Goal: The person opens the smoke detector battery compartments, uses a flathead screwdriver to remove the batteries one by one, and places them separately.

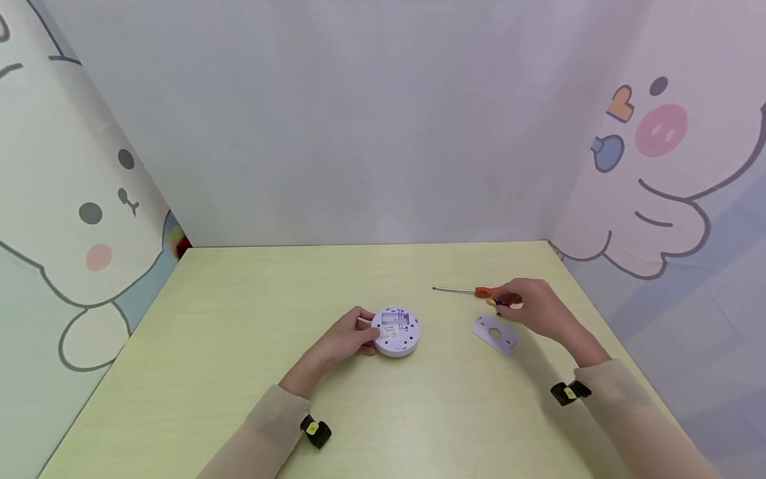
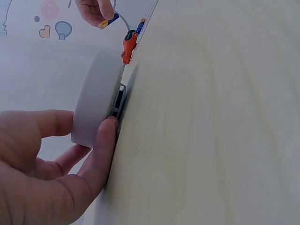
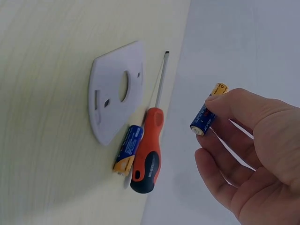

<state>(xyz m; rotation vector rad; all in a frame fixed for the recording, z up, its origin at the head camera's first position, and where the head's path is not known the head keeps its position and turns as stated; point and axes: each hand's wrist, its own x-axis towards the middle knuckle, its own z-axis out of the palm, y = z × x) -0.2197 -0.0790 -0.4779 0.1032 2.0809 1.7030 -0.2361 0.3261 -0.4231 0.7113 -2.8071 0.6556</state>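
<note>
The left hand (image 1: 350,338) pinches the edge of a round white plastic device (image 1: 397,332), its bare compartment facing up, at the pale yellow tabletop (image 1: 269,286); the right hand (image 3: 265,150) pinches a blue-and-yellow cylindrical battery (image 3: 204,118), raised near an orange-and-black-handled screwdriver (image 3: 152,133) (a matching battery (image 3: 127,150) lies alongside) and a flat white plastic plate (image 3: 108,84).

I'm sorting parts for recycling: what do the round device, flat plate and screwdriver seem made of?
Round device: likely matte pale plastic, given its smooth, moulded look.
Flat plate: probably similar plastic, thin with neat slots.
Screwdriver: silvery shaft suggests metal; orange-and-black handle looks like smooth plastic, possibly partly rubber.
</note>
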